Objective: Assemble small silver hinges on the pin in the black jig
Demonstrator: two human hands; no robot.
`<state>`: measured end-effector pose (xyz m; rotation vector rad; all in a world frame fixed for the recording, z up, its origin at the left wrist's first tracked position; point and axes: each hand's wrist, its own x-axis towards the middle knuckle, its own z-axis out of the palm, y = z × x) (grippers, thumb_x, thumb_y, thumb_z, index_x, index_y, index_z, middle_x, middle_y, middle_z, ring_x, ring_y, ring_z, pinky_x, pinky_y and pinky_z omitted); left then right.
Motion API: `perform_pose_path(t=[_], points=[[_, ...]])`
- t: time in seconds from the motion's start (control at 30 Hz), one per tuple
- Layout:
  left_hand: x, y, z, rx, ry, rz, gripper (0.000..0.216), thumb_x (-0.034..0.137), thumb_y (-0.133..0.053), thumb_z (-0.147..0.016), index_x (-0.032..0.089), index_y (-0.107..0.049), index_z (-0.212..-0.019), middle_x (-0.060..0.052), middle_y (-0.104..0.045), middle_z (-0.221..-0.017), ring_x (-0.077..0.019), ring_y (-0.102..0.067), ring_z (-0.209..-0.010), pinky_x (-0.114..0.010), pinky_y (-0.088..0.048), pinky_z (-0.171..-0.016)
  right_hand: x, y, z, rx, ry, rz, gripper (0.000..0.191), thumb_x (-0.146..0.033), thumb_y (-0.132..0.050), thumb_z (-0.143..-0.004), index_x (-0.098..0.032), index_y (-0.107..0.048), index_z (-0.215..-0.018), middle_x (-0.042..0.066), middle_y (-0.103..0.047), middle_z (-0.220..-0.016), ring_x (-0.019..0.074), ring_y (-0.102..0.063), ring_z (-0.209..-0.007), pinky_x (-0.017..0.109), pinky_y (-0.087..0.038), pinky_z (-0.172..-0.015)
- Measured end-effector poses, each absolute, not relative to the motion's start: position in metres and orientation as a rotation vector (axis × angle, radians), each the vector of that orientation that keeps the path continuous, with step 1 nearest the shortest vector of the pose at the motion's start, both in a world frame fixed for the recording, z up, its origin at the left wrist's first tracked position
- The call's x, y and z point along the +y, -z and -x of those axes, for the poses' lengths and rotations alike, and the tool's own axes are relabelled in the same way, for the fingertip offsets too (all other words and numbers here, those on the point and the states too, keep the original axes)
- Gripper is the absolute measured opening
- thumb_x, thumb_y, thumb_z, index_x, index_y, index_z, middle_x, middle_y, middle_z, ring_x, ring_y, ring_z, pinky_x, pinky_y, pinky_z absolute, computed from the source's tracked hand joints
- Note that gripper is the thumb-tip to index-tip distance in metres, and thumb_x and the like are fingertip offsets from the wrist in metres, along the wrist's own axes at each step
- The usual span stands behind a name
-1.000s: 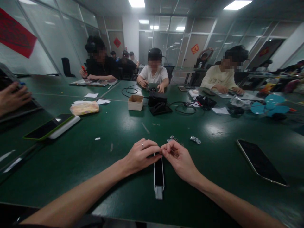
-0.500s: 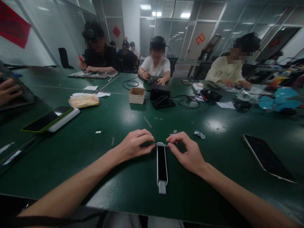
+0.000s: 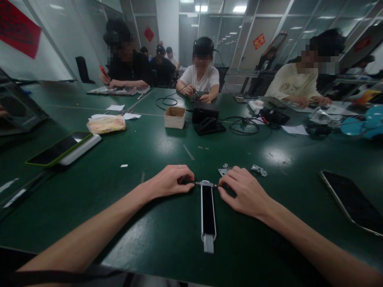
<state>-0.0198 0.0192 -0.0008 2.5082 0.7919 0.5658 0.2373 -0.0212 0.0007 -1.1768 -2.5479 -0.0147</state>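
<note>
A narrow black bar with a silver frame lies lengthwise on the green table in front of me. A thin metal pin sticks out on both sides of its far end. My left hand pinches the pin's left end with fingers curled. On the other side, my right hand pinches the right end, fingers closed. Small metal brackets lie just beyond my right hand, with another metal bracket further right.
A phone lies at right, and a green-edged phone on a white slab at left. Further back sit a cardboard box, a black device with cables and a wrapped packet. Several people sit around the table.
My hands drew apart from a close pinch over the bar's far end to either side of it, each holding one end of the pin. The view tilted down slightly.
</note>
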Motion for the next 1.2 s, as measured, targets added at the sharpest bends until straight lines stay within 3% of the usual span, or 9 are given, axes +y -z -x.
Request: perform_pose_path(t=[0.6,1.2], points=[[0.0137,-0.0012,0.0186,0.922,-0.507,-2.450,0.012,0.024,-0.063,-0.082,0.015,-0.065,-0.089,0.002,-0.059,-0.072,-0.0093,-0.052,-0.060,-0.018,-0.039,-0.056,-0.0217,0.0072,-0.2304,-2.484,0.031,1.068,0.014,-0.016,-0.049,-0.085,-0.017,-0.062,-0.079,0.006,-0.059,-0.077,0.0183,-0.052,-0.072,0.030,-0.040,-0.063],[0.0122,-0.0013,0.0128,0.963,-0.480,-2.457,0.017,0.025,-0.064,-0.080,0.015,-0.066,-0.094,0.000,-0.064,-0.078,-0.0113,-0.056,-0.064,-0.020,-0.041,-0.060,-0.0195,0.0073,-0.2307,-2.494,-0.027,1.124,0.012,-0.018,-0.053,-0.087,-0.015,-0.064,-0.084,0.007,-0.059,-0.083,0.0186,-0.050,-0.079,0.032,-0.040,-0.071]])
